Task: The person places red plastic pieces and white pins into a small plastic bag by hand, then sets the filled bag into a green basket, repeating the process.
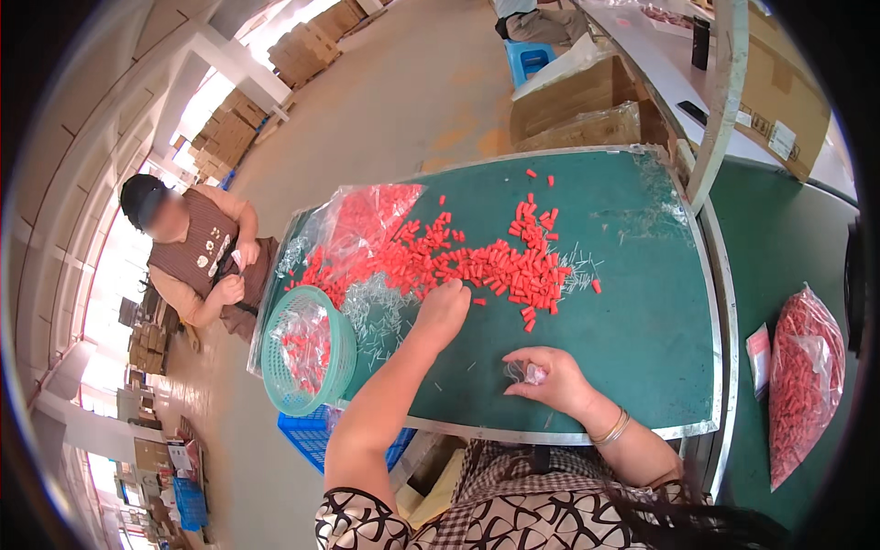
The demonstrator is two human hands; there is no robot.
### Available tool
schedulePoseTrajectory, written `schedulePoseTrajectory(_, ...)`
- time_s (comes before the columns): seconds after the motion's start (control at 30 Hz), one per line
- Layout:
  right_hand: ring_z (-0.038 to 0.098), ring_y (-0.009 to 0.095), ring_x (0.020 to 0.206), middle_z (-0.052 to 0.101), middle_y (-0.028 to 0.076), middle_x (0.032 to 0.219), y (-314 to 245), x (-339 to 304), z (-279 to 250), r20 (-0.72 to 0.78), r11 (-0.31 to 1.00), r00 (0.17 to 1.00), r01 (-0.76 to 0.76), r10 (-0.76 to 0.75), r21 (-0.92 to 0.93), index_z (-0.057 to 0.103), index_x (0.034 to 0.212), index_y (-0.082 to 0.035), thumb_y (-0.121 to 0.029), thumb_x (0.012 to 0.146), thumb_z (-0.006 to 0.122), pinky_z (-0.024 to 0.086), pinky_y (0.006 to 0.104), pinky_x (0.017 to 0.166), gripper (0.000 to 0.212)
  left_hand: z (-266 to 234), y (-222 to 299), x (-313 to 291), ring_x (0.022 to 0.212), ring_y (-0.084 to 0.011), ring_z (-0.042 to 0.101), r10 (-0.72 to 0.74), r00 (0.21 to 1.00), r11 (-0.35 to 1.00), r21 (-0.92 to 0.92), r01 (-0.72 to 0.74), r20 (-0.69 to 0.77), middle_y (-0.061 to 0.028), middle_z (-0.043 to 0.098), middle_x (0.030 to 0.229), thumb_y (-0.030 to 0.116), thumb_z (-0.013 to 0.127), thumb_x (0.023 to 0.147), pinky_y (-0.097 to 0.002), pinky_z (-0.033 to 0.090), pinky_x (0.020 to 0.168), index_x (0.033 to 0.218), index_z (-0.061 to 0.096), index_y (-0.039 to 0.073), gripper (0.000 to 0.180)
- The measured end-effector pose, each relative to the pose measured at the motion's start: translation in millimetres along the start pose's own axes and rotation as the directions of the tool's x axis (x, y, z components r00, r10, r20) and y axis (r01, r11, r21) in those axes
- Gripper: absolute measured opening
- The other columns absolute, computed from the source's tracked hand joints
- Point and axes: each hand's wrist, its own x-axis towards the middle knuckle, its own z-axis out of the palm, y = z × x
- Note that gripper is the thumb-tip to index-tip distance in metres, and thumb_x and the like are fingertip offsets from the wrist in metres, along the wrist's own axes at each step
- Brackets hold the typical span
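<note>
My left hand [445, 313] reaches to the near edge of a spread of small red tapered plastic pieces [495, 266] on the green tabletop [632, 339]. Its fingers are pinched together, and whatever lies between them is hidden. Closer to me, my right hand [559, 383] is curled round a small clear plastic bag [530, 371], with thumb and fingers at its crumpled opening. Thin silvery pins or screws [371, 312] lie left of my left hand. A second scatter of thin metal pins [579, 269] sits at the right end of the red pieces.
A large clear bag of red pieces [376, 215] lies open at the far left of the table. A green basket [344, 353] holds filled bags, above a blue crate [307, 440]. Another full bag [802, 385] lies right. A seated co-worker [206, 247] works at left.
</note>
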Motion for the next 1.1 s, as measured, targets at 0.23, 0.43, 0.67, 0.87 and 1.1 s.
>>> schedulePoseTrajectory(0.23,0.053,0.014,0.067,0.057,0.003,0.074,1,0,0,-0.039,1.0,0.999,0.005,-0.005,0.011,0.064,0.104,-0.009,-0.016,0.062,0.083,0.046,0.0269,0.066,0.047,7,-2,4,0.072,-0.0345,0.06,-0.137,0.986,0.99,-0.029,0.141,0.097,-0.0178,0.059,0.072,0.004,0.057,0.069,-0.0439,0.049,0.065,0.073,0.056,-0.002,0.007)
schedulePoseTrajectory(0.43,0.049,0.011,0.067,0.052,0.0,0.071,4,2,-4,-0.122,0.99,0.984,-0.121,0.128,0.068,0.062,0.107,-0.009,-0.014,0.062,0.083,0.045,0.0264,0.065,0.05,-23,45,-24,0.061,-0.0101,0.057,-0.632,0.724,0.203,-0.844,0.497,0.274,-0.0017,0.058,0.066,0.002,0.059,0.077,-0.0248,0.045,0.055,0.074,0.059,0.002,0.003)
schedulePoseTrajectory(0.67,0.053,0.011,0.071,0.059,0.001,0.078,15,1,8,-0.132,0.993,0.988,-0.067,0.08,0.102,0.061,0.107,-0.009,-0.012,0.064,0.082,0.046,0.0261,0.068,0.049,-50,126,-45,0.061,-0.0059,0.05,-0.498,0.861,0.393,-0.912,0.12,-0.102,-0.0021,0.055,0.079,-0.006,0.062,0.074,-0.0193,0.04,0.053,0.083,0.06,0.001,0.012)
schedulePoseTrajectory(0.87,0.055,0.012,0.072,0.061,0.002,0.08,9,-1,2,-0.142,0.994,0.986,-0.073,0.084,0.079,0.061,0.106,-0.008,-0.013,0.063,0.082,0.047,0.0266,0.069,0.047,-56,118,-55,0.066,-0.0092,0.053,-0.547,0.832,0.42,-0.889,0.184,-0.087,-0.0039,0.058,0.084,-0.004,0.064,0.076,-0.0212,0.044,0.06,0.091,0.063,0.0,0.015)
schedulePoseTrajectory(1.1,0.051,0.008,0.066,0.054,-0.001,0.071,1,-1,1,-0.167,0.99,0.981,-0.082,0.101,0.116,0.062,0.103,-0.008,-0.009,0.063,0.082,0.044,0.0239,0.062,0.045,-33,97,-80,0.071,-0.0283,0.059,-0.49,0.868,0.766,-0.437,0.472,0.079,-0.0123,0.058,0.083,0.007,0.067,0.075,-0.037,0.048,0.066,0.092,0.063,0.003,0.018)
